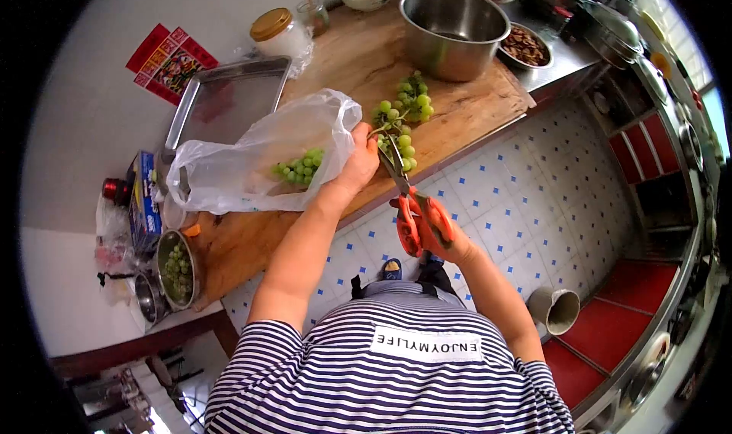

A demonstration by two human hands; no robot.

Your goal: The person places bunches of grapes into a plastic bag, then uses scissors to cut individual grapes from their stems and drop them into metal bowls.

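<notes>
My left hand (pixel 358 160) pinches the stem of a bunch of green grapes (pixel 406 114) at the counter's front edge. Red-handled scissors (pixel 409 224) are in my right hand (pixel 442 240), their blades pointing up at the stem beside my left fingers. Against my left wrist lies a translucent plastic bag (pixel 236 167), its mouth towards my left hand, with more green grapes (pixel 301 167) showing inside it.
On the wooden counter (pixel 343 53) stand a large steel pot (pixel 454 34), a metal tray (pixel 229 102) and a lidded jar (pixel 278 32). A bowl of grapes (pixel 177 270) sits at the left end. A bin (pixel 554 310) stands on the tiled floor.
</notes>
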